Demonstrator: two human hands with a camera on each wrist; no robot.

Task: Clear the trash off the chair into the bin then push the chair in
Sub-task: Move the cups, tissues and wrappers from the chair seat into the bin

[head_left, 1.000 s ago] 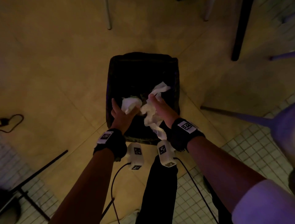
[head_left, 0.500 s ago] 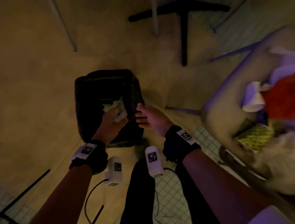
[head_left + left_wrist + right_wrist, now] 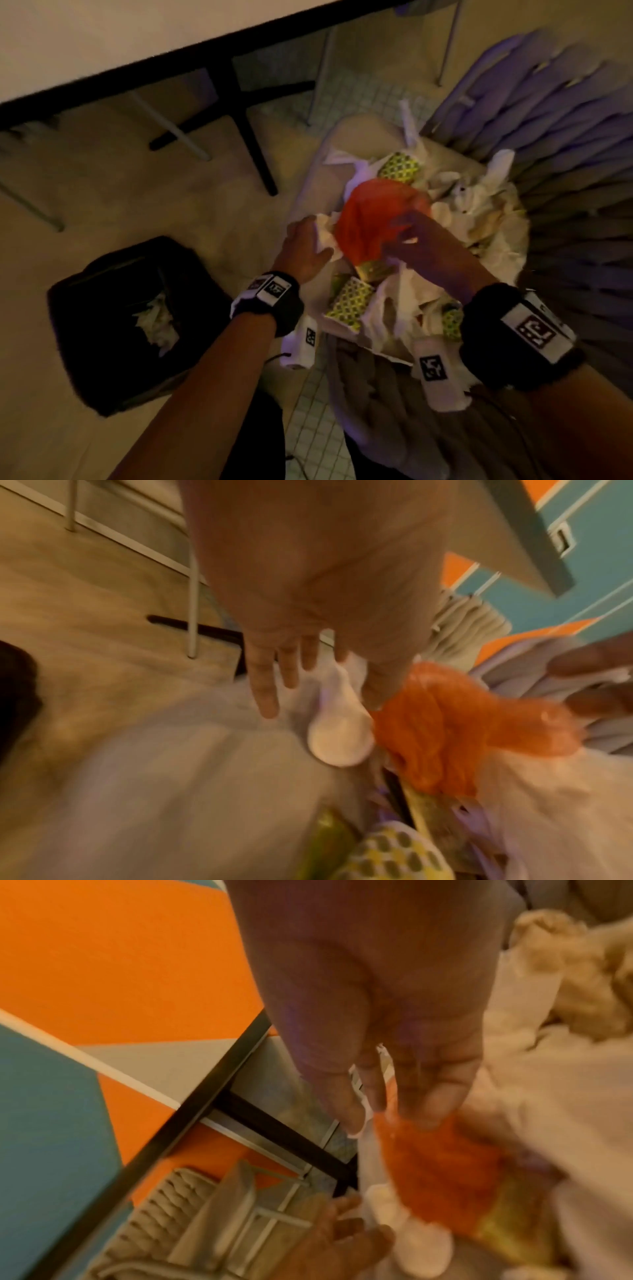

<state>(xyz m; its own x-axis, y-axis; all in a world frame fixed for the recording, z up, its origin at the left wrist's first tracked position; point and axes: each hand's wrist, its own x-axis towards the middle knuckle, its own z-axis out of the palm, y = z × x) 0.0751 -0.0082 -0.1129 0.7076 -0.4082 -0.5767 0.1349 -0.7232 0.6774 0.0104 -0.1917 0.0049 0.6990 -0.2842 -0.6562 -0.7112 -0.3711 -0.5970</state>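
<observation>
Moved to chair [image 3: 317, 171]: left hand [image 3: 301, 247] flat on tissue [image 3: 326, 236], right hand [image 3: 423, 248] maybe pinching bag [image 3: 371, 212].

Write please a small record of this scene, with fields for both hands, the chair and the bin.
left hand: fingers straight, on white paper at the seat's edge
right hand: fingertips on the orange bag
chair: seat piled with paper, orange bag, patterned cartons
bin: on the floor, left of the chair, some tissue inside
task state: trash not yet cleared from the chair
</observation>
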